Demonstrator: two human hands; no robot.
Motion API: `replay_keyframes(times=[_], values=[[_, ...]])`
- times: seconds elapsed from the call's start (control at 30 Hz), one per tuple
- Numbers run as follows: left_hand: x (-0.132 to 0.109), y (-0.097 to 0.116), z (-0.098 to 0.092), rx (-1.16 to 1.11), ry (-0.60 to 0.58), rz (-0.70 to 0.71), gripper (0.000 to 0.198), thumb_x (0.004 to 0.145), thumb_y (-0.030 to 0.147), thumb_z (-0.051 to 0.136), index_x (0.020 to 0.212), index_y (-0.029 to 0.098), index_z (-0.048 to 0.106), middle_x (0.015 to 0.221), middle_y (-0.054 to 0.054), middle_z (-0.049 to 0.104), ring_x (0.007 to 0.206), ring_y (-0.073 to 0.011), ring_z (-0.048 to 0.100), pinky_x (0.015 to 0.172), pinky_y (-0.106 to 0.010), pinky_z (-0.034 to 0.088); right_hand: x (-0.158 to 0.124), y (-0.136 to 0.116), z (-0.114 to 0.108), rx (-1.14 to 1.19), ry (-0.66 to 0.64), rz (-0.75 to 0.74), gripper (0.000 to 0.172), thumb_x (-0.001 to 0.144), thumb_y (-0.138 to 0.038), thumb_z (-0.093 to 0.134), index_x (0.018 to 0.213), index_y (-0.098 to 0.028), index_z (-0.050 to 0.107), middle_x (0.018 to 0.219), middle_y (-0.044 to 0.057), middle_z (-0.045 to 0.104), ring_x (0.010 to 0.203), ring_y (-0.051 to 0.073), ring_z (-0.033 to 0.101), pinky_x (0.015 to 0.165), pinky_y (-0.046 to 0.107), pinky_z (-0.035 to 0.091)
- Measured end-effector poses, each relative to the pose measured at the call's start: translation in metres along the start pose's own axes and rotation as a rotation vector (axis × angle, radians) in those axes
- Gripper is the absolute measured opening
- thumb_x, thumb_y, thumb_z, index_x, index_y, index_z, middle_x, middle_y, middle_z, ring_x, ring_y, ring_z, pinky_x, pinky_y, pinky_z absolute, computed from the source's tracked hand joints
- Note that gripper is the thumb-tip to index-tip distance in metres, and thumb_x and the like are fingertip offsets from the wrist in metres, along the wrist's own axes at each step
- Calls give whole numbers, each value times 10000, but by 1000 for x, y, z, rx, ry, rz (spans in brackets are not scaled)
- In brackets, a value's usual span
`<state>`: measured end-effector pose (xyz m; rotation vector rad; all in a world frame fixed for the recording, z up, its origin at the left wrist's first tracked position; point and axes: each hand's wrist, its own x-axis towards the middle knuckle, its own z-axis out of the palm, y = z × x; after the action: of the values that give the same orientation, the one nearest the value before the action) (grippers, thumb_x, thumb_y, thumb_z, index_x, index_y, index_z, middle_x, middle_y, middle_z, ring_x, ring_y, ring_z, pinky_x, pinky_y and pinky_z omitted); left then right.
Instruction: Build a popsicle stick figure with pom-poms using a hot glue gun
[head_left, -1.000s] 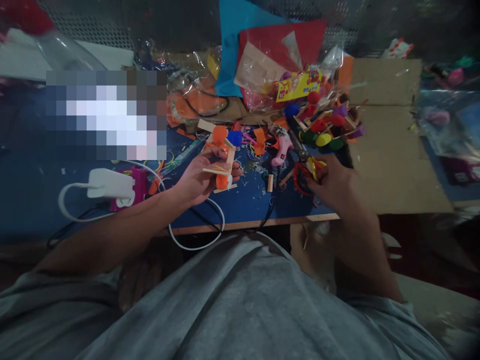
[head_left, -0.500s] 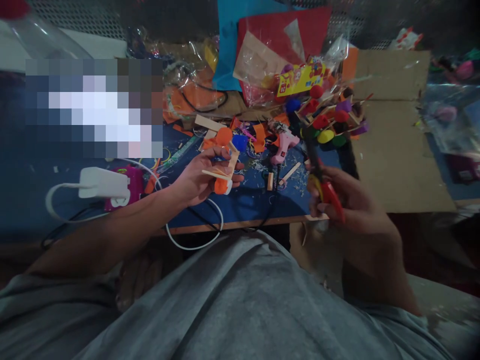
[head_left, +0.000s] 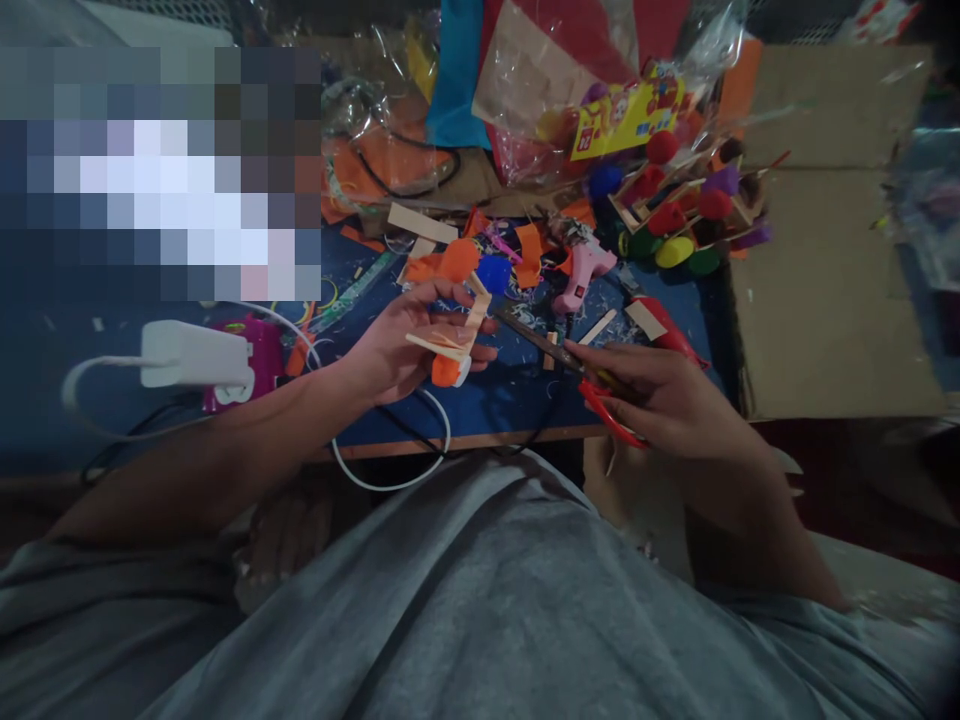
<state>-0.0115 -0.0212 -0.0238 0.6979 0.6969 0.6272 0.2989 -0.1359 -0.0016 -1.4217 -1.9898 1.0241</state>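
My left hand (head_left: 390, 345), palm up, holds a small craft-stick model (head_left: 474, 322) made of pale wooden strips. At the model's lower end are an orange and white round piece (head_left: 448, 370) and some clear film. My right hand (head_left: 660, 400) is closed round the handles of a pair of scissors (head_left: 541, 344) with red and yellow grips. Their dark blades look nearly together and point left at the model, with a small gap between tip and wood. Part of the grips is hidden by my fingers.
On the blue tabletop (head_left: 495, 410) lie a pink glue gun (head_left: 583, 272), a loose craft stick (head_left: 598, 327) and coloured scraps. Several finished-looking stick models with pompoms (head_left: 675, 215) stand behind. Cardboard (head_left: 832, 290) lies right; a white charger (head_left: 191, 358) with a looping cable sits left.
My right hand has swung the scissors from pointing up and away to pointing left, nearer the model. A red object beyond that hand now shows. The view has shifted slightly.
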Motion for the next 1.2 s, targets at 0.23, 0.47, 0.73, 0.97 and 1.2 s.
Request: replay_keyframes(times=[0.23, 0.47, 0.73, 0.97, 1.2], values=[[1, -2, -4, -14, -34, 2, 478, 739, 128, 922, 1095, 182, 608, 982, -46, 839, 777, -261, 861, 746, -350, 741, 0, 2, -3, -3, 26, 27, 582, 991, -312, 709, 1572, -330, 660, 1075, 36, 779, 889, 201, 710, 765, 308, 546], [-2, 0, 0, -13, -82, -7, 452, 741, 124, 927, 1066, 175, 615, 967, -48, 850, 744, -253, 854, 720, -350, 744, -1, 2, -6, 19, 14, 35, 558, 992, -297, 716, 1549, -301, 687, 1078, 56, 769, 887, 202, 707, 758, 313, 537], [-3, 0, -1, 39, -129, -70, 442, 744, 146, 923, 1063, 170, 617, 963, -48, 841, 760, -255, 854, 727, -359, 737, 0, 3, -4, 15, -11, -10, 548, 1011, -335, 706, 1558, -304, 679, 1052, 56, 770, 893, 209, 713, 774, 325, 537], [-4, 2, 1, 102, -121, -83, 465, 737, 169, 940, 1084, 156, 632, 952, -43, 836, 767, -242, 849, 754, -350, 724, 1, 2, -1, 77, -4, -23, 541, 1011, -332, 718, 1548, -277, 688, 927, 32, 721, 787, 172, 643, 728, 300, 510], [-4, 2, 2, 98, -117, -77, 435, 742, 160, 931, 1065, 166, 641, 938, -44, 837, 754, -246, 848, 756, -357, 723, 2, 1, -1, 100, -5, -12, 519, 1000, -330, 719, 1517, -279, 713, 901, 23, 741, 790, 184, 675, 757, 323, 556]])
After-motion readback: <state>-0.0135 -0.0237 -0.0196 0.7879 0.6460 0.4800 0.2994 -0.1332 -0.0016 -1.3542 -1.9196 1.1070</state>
